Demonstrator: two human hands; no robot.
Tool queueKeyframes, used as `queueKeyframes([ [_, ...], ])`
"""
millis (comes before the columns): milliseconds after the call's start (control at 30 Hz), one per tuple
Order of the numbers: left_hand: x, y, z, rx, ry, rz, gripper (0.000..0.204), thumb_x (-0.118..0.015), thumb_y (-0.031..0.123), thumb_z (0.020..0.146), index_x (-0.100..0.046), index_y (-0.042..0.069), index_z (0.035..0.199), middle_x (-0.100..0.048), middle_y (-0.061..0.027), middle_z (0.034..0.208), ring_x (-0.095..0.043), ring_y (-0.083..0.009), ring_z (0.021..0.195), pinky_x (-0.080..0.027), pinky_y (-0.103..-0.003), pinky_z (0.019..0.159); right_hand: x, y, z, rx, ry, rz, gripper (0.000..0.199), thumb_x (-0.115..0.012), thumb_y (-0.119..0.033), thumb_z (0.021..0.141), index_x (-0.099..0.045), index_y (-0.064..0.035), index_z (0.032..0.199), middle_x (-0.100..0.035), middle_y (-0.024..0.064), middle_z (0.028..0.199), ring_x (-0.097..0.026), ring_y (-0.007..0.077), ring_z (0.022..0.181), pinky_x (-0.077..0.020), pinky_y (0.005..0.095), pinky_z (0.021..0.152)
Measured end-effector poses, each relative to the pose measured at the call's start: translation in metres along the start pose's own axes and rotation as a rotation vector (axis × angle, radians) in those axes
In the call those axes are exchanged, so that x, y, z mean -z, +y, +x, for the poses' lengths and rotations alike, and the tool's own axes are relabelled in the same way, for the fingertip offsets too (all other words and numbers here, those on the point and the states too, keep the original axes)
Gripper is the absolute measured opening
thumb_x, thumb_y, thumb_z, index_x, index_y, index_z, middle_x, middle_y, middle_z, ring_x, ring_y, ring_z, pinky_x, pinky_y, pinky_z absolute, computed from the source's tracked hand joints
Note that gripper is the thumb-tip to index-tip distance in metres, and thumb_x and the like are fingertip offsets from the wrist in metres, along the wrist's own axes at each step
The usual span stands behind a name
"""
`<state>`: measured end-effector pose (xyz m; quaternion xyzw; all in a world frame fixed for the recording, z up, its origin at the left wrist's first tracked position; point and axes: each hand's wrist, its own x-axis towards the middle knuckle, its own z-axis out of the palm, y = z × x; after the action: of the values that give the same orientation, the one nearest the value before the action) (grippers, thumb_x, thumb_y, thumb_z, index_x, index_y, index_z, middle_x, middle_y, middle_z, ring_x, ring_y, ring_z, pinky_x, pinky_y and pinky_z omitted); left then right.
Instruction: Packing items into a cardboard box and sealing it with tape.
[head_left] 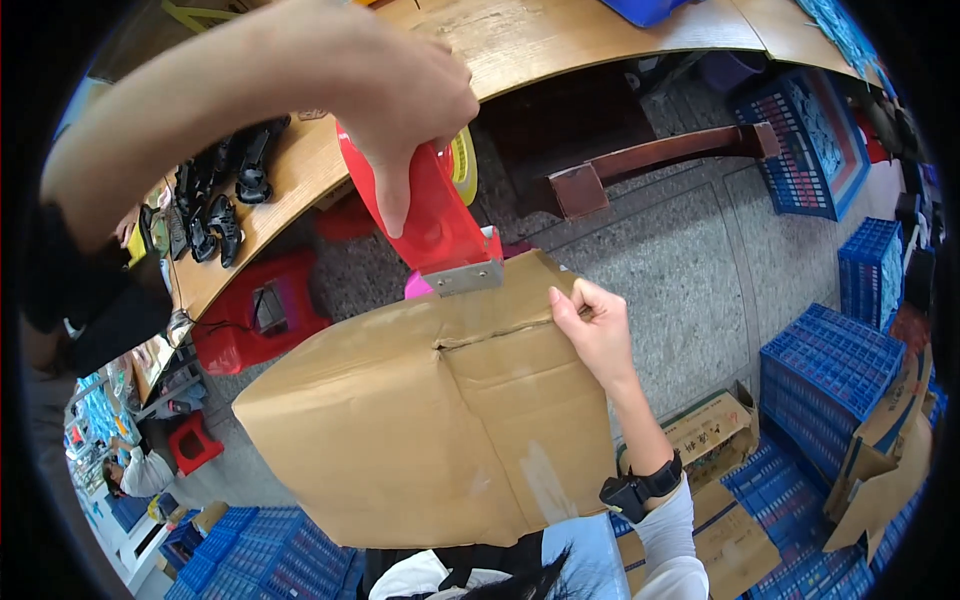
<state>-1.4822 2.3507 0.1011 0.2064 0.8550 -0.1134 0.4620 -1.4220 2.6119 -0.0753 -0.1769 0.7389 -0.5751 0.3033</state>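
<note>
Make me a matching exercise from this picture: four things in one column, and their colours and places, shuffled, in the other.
Things:
1. Tape dispenser
2. Large cardboard box
3. Plastic crates
4. Wrist device

Colours and places:
A. Blue, stacked at the right side of the picture
B. Black, strapped on the right arm
C. Red, held in the left hand
D. Brown, with the right hand at its edge

Pairs: 1-C, 2-D, 3-A, 4-B
</note>
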Motion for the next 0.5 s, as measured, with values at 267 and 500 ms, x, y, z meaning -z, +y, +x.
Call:
queueKeyframes([
  [267,0.021,0.004,0.007,-0.026,0.035,0.064,0.051,-0.077,0.051,0.058,-0.070,0.003,0.074,-0.062,-0.0073,0.065,-0.053,-0.0241,0.086,-0.044,-0.032,0.080,-0.002,0.000,0.005,0.004,-0.031,0.018,0.037,-0.063,-0.013,0.084,-0.038,-0.0008,0.060,-0.034,-0.0018,0.053,-0.031,0.0033,0.056,-0.0279,0.0240,0.047],
  [500,-0.033,-0.009,0.053,-0.032,-0.100,-0.060,0.058,-0.074,0.058,0.057,-0.071,0.005,0.080,-0.064,-0.0083,0.070,-0.054,-0.0276,0.087,-0.044,-0.034,0.082,-0.003,-0.009,-0.003,0.015,-0.065,0.055,0.036,-0.064,-0.011,0.084,-0.040,-0.0015,0.058,-0.038,-0.0032,0.053,-0.033,0.0018,0.056,-0.0293,0.0227,0.048],
])
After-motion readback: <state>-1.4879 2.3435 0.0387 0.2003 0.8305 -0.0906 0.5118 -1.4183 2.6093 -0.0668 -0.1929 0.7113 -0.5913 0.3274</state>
